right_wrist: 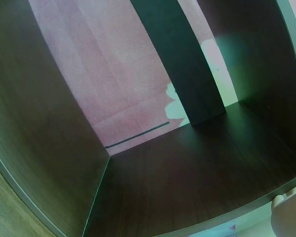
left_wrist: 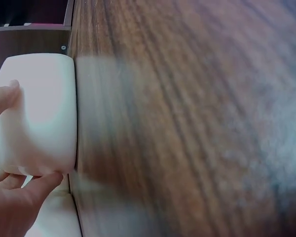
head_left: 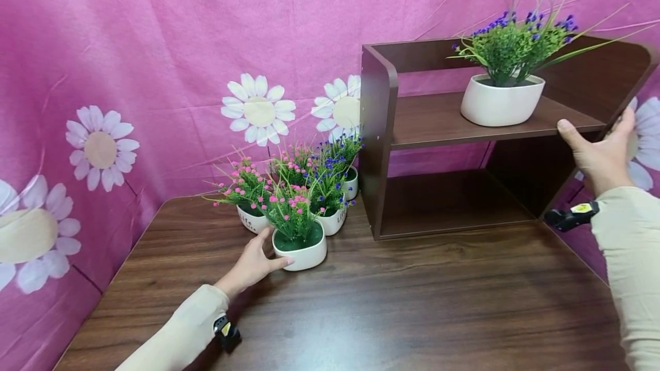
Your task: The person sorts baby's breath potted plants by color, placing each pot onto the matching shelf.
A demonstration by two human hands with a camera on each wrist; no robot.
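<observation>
My left hand [head_left: 251, 265] holds a white potted plant [head_left: 305, 257] with pink flowers at the front of a cluster on the table. Its thumb lies on the pot's front and the fingers along the left side. In the left wrist view the smooth white pot [left_wrist: 44, 113] stands between thumb and fingers. At the right, my right hand [head_left: 604, 156] grips the right side panel of a dark brown two-tier shelf [head_left: 378, 188], thumb by the upper board's front edge, fingers around the outside. A white oval pot [head_left: 502, 105] with purple flowers stands on the upper board.
Behind the held plant are a pink-flowered pot [head_left: 252, 221], a pot with blue flowers [head_left: 334, 221] and more plants close to the shelf's left side. A pink cloth [head_left: 170, 27] with white daisies hangs behind the wooden table [head_left: 438, 296].
</observation>
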